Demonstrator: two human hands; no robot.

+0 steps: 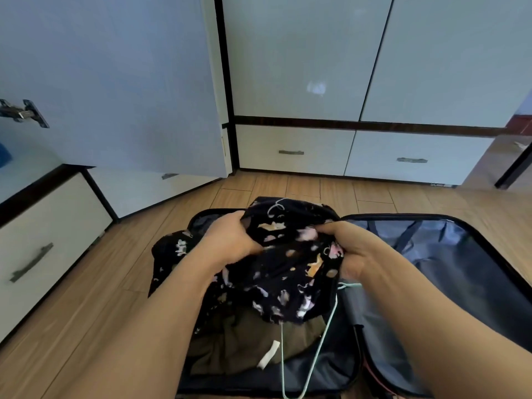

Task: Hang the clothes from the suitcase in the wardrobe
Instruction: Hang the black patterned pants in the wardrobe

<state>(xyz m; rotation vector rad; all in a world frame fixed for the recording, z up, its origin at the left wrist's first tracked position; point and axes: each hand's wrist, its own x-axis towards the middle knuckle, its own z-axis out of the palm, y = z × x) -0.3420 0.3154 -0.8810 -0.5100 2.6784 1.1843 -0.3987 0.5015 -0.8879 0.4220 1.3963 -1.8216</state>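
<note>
A black garment with a pale animal print [288, 272] is bunched up above the open suitcase [449, 254] on the floor. My left hand [230, 240] grips its upper left part. My right hand [357, 249] grips its right side. A mint-green hanger [319, 347] hangs below the garment; its hook is hidden near my right hand. An olive-brown garment [244, 341] with a white label lies in the suitcase's near half. The wardrobe [305, 59] stands ahead, its left door [115, 82] swung open.
Drawers with metal handles [291, 152] run along the wardrobe's base. Another drawer unit [43, 240] stands at the left. A dark furniture leg [515, 165] stands at the far right. Wood-look floor lies between suitcase and wardrobe.
</note>
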